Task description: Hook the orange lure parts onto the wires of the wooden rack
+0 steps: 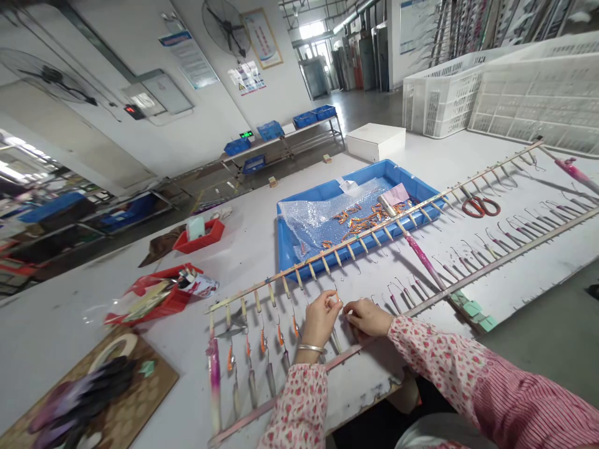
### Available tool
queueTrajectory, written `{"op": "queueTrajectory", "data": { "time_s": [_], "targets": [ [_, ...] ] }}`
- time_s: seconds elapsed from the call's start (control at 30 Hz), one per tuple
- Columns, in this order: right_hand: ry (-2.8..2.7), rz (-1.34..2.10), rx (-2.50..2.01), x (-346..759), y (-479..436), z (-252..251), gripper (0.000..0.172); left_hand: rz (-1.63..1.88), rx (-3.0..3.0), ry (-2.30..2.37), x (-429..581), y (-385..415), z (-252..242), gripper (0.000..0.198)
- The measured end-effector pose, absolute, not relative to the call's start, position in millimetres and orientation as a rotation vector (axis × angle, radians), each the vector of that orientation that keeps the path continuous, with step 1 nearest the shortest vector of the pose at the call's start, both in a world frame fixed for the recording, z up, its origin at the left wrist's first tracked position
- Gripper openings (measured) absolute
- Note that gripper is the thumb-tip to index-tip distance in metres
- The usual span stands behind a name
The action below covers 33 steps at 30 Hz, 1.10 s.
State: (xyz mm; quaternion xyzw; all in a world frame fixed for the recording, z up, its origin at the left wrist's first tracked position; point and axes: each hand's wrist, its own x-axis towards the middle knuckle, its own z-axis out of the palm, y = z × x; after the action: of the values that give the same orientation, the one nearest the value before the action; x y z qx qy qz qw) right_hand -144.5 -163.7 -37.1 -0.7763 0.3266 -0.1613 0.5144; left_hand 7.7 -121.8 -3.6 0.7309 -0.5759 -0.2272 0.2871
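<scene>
The left hand (321,318) has thumb and forefinger closed in a pinch; a small orange piece (339,299) appears to be gripped there. The right hand (369,318) works just beside it, fingertips drawn together; whether they grip anything cannot be told.

Left of the fingers, five glossy orange pieces (262,341) hang in a row on the frame's upper hooks: this portion is judged done. Right of the fingers, pale-sleeved wire hooks (350,252) on the wooden upper rail (281,274) show no pieces, so most of the rail appears to be left. The pinkish lower rail (433,300), nearer the body, carries grey-sleeved hooks, also bare on the right.

Beyond the fingers, a shallow blue plastic tray (282,246) stands on the white desk (243,249). It holds loose orange pieces (365,222) on clear bubble wrap (309,218). Farther off stands a white carton (377,142).
</scene>
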Motion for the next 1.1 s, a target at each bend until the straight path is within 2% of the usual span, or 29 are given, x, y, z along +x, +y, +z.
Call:
{"op": "queueTrajectory", "data": {
  "time_s": [0.1, 0.27, 0.43, 0.6, 0.83, 0.9, 1.0, 1.1],
  "targets": [
    [0.86, -0.557, -2.093, -145.0, -173.3, -17.8, 0.018, -0.653, 1.924, -1.508, 3.6, -117.3, 1.5, 0.032],
    [0.605, -0.715, -2.076, -138.2, -183.6, -2.6, 0.011, -0.834, 1.767, -1.515, -7.7, -111.1, 11.8, 0.038],
    [0.697, -0.823, -2.074, -141.1, -192.4, -9.2, 0.016, -0.888, 1.728, -1.441, -2.0, -108.6, 8.8, 0.034],
    [0.672, -0.696, -2.071, -144.7, -203.2, -9.3, 0.013, -0.677, 1.737, -1.568, 7.1, -111.8, 5.2, 0.022],
    [0.829, -0.558, -2.035, -132.8, -223.1, 2.2, 0.02, -0.191, 1.881, -1.819, -1.4, -121.4, 4.1, 0.021],
    [0.867, -0.589, -2.096, -130.4, -235.9, 5.2, 0.024, -0.174, 1.859, -1.787, 0.5, -125.4, 0.9, 0.024],
    [0.928, -0.744, -2.217, -124.1, -256.1, 5.6, 0.014, -0.196, 1.877, -1.695, 5.7, -133.1, -3.6, 0.025],
    [0.824, -0.642, -2.111, -114.0, -269.0, 0.7, 0.018, -0.246, 1.931, -1.666, 8.2, -140.1, -5.0, 0.023]
  ]
}}
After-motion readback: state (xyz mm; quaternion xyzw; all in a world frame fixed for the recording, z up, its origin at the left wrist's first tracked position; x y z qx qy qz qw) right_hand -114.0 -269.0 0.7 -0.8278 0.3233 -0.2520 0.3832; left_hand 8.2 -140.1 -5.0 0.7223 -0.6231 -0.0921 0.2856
